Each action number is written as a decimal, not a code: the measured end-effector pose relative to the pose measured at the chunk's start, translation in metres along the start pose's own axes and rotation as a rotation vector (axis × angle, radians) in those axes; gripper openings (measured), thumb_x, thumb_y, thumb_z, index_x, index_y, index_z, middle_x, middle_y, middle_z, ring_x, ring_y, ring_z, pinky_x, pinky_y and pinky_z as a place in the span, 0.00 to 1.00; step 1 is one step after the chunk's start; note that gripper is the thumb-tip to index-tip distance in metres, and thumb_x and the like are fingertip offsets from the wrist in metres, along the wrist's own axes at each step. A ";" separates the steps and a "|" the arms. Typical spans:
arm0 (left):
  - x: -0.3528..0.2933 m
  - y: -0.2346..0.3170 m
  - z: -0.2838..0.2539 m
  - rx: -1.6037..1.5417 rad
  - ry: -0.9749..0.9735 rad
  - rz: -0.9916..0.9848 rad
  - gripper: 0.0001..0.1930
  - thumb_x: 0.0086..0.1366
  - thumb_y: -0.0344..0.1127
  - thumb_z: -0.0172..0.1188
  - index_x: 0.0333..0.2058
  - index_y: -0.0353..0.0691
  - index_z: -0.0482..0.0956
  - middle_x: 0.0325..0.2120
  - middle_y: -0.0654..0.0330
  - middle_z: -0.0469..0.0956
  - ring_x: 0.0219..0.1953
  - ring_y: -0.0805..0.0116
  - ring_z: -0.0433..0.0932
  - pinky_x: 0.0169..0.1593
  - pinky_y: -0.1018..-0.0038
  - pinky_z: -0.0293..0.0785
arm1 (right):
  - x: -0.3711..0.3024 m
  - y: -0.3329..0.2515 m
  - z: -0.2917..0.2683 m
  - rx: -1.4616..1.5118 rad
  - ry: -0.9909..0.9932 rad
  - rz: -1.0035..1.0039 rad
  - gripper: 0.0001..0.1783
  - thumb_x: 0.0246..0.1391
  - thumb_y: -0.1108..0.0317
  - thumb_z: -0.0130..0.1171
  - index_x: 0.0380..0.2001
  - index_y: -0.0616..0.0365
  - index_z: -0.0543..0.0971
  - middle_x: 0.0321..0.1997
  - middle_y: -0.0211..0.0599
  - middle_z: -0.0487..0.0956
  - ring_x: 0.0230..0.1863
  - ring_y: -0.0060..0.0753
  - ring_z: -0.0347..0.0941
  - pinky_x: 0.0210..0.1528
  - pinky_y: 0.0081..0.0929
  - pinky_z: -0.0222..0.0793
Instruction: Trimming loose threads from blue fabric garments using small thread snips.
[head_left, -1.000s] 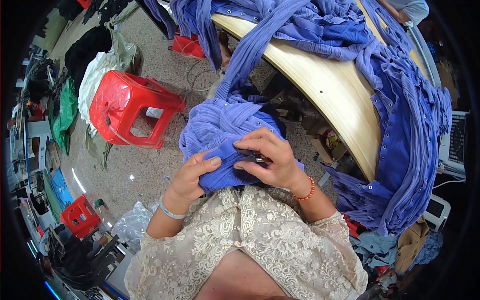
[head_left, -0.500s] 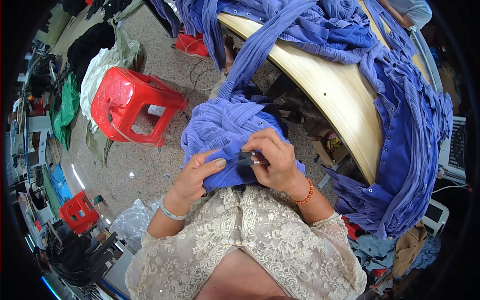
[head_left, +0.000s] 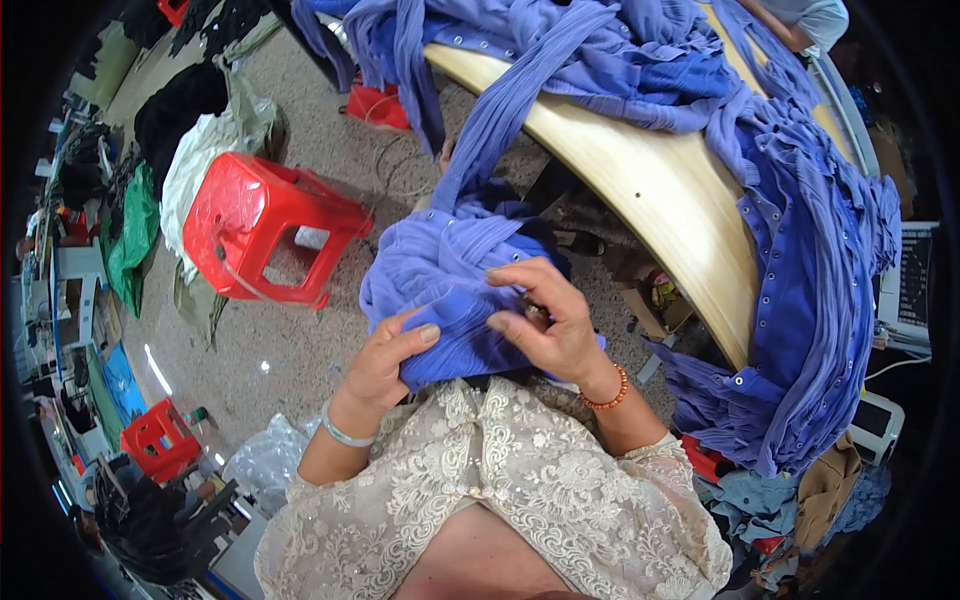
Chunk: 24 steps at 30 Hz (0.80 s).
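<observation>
the blue garment sits bunched in the lap at frame centre, trailing up to the wooden table. left hand curls closed on its lower fold; right hand pinches a seam with something small, unclear. soft, light, floppy cloth; best held at seams.

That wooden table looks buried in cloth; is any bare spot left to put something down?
Yes: a bare strip of the wooden table runs along its near edge, between the blue garments piled on top and draped over its right end. The floor patch below the red stool is also bare.
</observation>
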<state>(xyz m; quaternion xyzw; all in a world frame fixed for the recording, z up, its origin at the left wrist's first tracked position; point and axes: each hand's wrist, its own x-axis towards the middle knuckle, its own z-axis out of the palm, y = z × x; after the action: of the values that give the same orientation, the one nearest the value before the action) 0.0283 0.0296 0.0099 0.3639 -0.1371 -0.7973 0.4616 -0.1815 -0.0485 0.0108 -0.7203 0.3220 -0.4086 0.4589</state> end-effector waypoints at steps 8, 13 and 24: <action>0.005 -0.008 -0.007 0.291 0.022 -0.014 0.17 0.60 0.30 0.54 0.48 0.29 0.73 0.40 0.59 0.77 0.41 0.74 0.76 0.47 0.77 0.71 | 0.011 0.011 -0.001 0.135 -0.420 0.131 0.21 0.49 0.62 0.65 0.45 0.61 0.76 0.33 0.37 0.74 0.30 0.27 0.69 0.32 0.24 0.66; 0.003 0.002 -0.007 0.353 -0.024 -0.025 0.16 0.61 0.29 0.55 0.47 0.29 0.75 0.36 0.61 0.78 0.36 0.78 0.75 0.42 0.81 0.71 | 0.019 0.010 -0.012 0.233 -0.456 0.165 0.25 0.46 0.60 0.68 0.47 0.57 0.75 0.44 0.25 0.75 0.24 0.12 0.57 0.23 0.13 0.54; -0.008 0.013 -0.006 0.541 -0.072 -0.055 0.14 0.63 0.30 0.54 0.45 0.31 0.77 0.34 0.67 0.77 0.36 0.82 0.71 0.42 0.83 0.67 | 0.021 0.008 -0.016 0.179 -0.680 0.295 0.18 0.50 0.59 0.66 0.38 0.61 0.77 0.30 0.25 0.74 0.31 0.15 0.65 0.31 0.18 0.62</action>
<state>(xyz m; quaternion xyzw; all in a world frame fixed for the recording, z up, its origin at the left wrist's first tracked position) 0.0429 0.0301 0.0167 0.4488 -0.3515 -0.7564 0.3208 -0.1864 -0.0753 0.0137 -0.7177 0.2147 -0.1025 0.6544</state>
